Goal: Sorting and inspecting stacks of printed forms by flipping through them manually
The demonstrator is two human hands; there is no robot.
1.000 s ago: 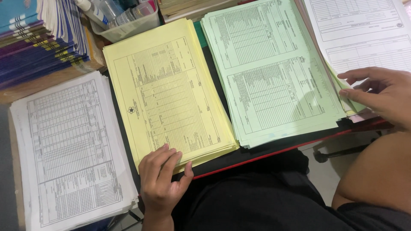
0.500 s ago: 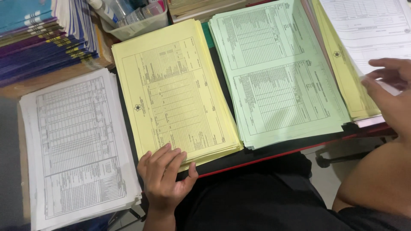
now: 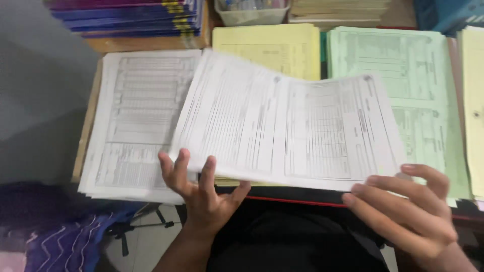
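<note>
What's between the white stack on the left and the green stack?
In the head view, the yellow stack lies between the white stack and green stack, mostly covered by the white sheets both hands hold.

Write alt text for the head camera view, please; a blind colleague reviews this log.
A person's left hand and right hand hold a white printed sheet above a desk. Under it lie a white paper stack, a yellow stack and a green stack, with coloured books behind.
</note>
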